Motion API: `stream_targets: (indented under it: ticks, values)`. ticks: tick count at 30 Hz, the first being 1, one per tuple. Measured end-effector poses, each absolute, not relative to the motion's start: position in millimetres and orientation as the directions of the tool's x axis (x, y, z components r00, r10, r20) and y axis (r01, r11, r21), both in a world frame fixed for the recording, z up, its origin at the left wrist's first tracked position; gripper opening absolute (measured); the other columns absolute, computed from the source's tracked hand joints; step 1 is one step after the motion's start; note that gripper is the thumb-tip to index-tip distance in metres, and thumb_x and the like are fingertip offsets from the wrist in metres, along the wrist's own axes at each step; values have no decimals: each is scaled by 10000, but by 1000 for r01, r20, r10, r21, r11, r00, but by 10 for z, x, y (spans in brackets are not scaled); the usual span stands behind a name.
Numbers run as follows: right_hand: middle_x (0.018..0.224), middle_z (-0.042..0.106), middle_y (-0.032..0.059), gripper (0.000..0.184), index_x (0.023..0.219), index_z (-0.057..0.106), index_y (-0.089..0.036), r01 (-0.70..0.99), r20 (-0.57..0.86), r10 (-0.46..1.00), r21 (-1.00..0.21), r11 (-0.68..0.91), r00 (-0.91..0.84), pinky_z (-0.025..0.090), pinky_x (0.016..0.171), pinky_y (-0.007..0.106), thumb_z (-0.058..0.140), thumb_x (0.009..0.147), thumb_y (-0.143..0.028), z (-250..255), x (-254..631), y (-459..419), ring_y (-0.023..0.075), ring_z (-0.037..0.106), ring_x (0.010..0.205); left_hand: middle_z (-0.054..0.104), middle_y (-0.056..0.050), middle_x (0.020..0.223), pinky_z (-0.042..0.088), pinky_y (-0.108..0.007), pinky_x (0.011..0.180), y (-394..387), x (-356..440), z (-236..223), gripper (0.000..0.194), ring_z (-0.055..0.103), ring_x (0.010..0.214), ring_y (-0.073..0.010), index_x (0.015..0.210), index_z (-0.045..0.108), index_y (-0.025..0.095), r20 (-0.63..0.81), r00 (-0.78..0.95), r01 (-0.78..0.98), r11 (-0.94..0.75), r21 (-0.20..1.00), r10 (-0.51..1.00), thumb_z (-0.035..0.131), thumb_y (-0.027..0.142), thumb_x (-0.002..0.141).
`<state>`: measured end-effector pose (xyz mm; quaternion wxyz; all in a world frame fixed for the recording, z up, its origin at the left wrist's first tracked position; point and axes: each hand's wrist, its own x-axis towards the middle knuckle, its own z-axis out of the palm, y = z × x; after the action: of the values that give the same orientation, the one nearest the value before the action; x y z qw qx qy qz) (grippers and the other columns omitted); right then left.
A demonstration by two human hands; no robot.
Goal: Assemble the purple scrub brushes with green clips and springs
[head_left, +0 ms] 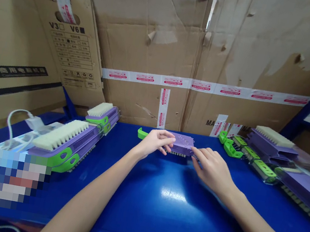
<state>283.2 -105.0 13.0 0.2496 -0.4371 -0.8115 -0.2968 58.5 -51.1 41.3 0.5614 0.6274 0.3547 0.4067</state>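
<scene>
A purple brush head (182, 141) lies on the blue table with its pale bristles facing down and small specks scattered over its flat back. A bright green handle piece (142, 133) sticks out at its left end. Over that left end is my left hand (156, 143), thumb and fingers curled close together; whatever is between the fingertips is too small to make out. At the brush head's right end, my right hand (212, 168) has its fingers bent and closed against the edge.
Stacked purple brushes with green handles (63, 143) stand on the left, beside white cables (14, 123). On the right are more purple brushes (272, 146) and green parts in clear packaging (251, 157). Cardboard sheets (151, 51) wall off the back of the blue table (132, 208).
</scene>
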Motion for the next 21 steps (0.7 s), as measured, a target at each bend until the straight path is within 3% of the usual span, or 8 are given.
stream_targets:
  ticks: [9, 13, 15, 17, 21]
  values:
    - [884, 662, 99, 357, 1132, 599, -134, 975, 634, 741, 120, 187, -220, 483, 732, 343, 401, 875, -282, 5, 3591, -1365, 232, 621, 817, 635, -37, 723, 483, -214, 473, -458, 503, 437, 367, 594, 547, -103, 898, 595, 133, 136, 314, 29, -153, 988, 939, 705, 425, 705]
    - [955, 669, 127, 381, 1131, 600, -110, 991, 528, 847, 136, -14, -60, 495, 723, 361, 399, 867, -298, -75, 3931, -1454, 263, 634, 846, 601, -12, 641, 428, -211, 466, -431, 481, 392, 290, 538, 514, -102, 863, 607, 146, 247, 239, 211, -299, 931, 939, 659, 407, 748]
    - [1004, 665, 143, 382, 1133, 596, -107, 985, 482, 876, 150, -87, 4, 496, 731, 368, 397, 866, -295, -97, 4065, -1460, 276, 636, 884, 580, -1, 633, 439, -227, 543, -438, 471, 366, 249, 526, 561, -110, 836, 623, 170, 403, 209, 397, -454, 798, 891, 665, 399, 746]
    - [997, 665, 150, 343, 1091, 606, -128, 974, 443, 894, 172, -149, 59, 493, 709, 371, 408, 858, -283, -106, 4158, -1459, 281, 641, 875, 600, -19, 741, 464, -268, 674, -458, 467, 344, 251, 552, 697, -142, 873, 632, 198, 541, 249, 574, -573, 586, 803, 680, 403, 736]
    - [884, 667, 136, 211, 908, 619, -181, 947, 379, 921, 257, -193, 85, 464, 639, 366, 428, 841, -238, -109, 4233, -1449, 280, 639, 796, 573, -74, 1019, 468, -354, 810, -499, 491, 309, 342, 522, 988, -225, 1046, 590, 208, 608, 429, 732, -651, 201, 669, 638, 415, 778]
